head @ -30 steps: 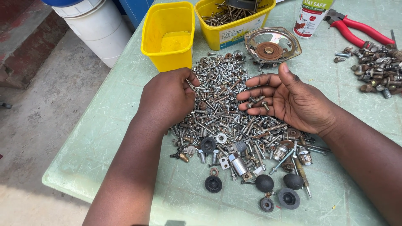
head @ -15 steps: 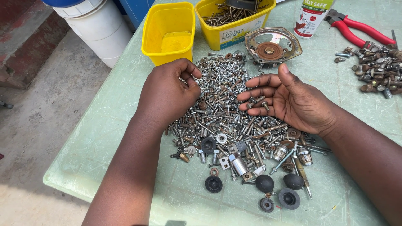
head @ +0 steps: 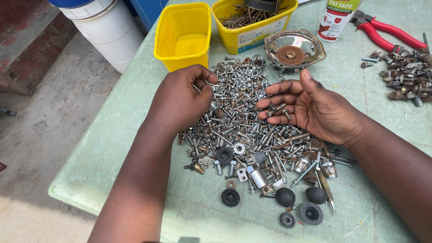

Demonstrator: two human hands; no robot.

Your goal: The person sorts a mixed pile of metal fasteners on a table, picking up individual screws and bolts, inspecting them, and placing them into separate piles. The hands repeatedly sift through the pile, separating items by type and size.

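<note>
A wide heap of mixed screws, bolts and nuts (head: 245, 119) lies on a pale green table (head: 135, 135). My left hand (head: 180, 99) hovers over the heap's left side, fingertips pinched together on a small screw. My right hand (head: 310, 108) rests palm up over the heap's right side, fingers cupped, with a few small screws (head: 279, 110) lying on them. Just behind the heap stands an empty yellow tub (head: 182, 33).
A second yellow tub (head: 252, 20) holds nails. Nearby are a rusty round metal part (head: 294, 49), a white bottle (head: 337, 18), red pliers (head: 382, 33) and another pile of rusty hardware (head: 407, 76). Black rubber knobs and washers (head: 297, 202) lie near the front. A white bucket (head: 105, 31) stands on the floor.
My left hand has lifted from the heap and shifted slightly back, fingertips now pinched near the yellow tub. My right hand has stayed cupped in place.
</note>
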